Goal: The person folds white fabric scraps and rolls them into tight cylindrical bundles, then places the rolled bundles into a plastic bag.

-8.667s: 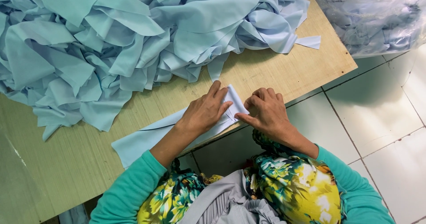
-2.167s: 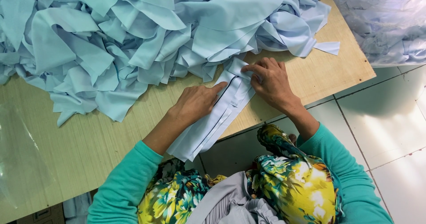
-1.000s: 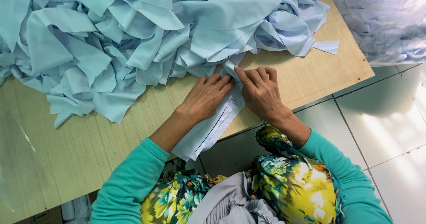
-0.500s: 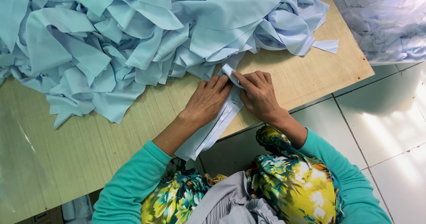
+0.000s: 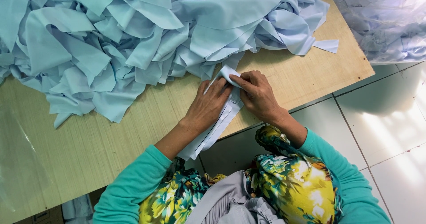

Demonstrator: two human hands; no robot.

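While the person sat at the wooden table [image 5: 310, 79], both hands were on one long strip of pale blue cloth [image 5: 213, 133] near the middle of the frame. That strip ran from the middle of the frame down toward the lower left, over the table's edge and toward the person's lap. The left hand [image 5: 208, 106] lay flat on it, fingers spread out and pressing it down, not closed around it. The right hand [image 5: 257, 95] was just beside the left one, and its fingers pinched the top end of the strip, which was folded over and stood up a little.

Behind the hands, a big messy pile of the same pale blue cloth pieces [image 5: 133, 42] filled the upper left and top of the frame. One small end stuck out flat at the upper right of the pile. A clear plastic bag [image 5: 386, 19] with more blue cloth inside sat in the upper right corner, on the white tiled floor [image 5: 390, 130]. The person wore green sleeves and bright flowery clothes at the bottom of the frame.
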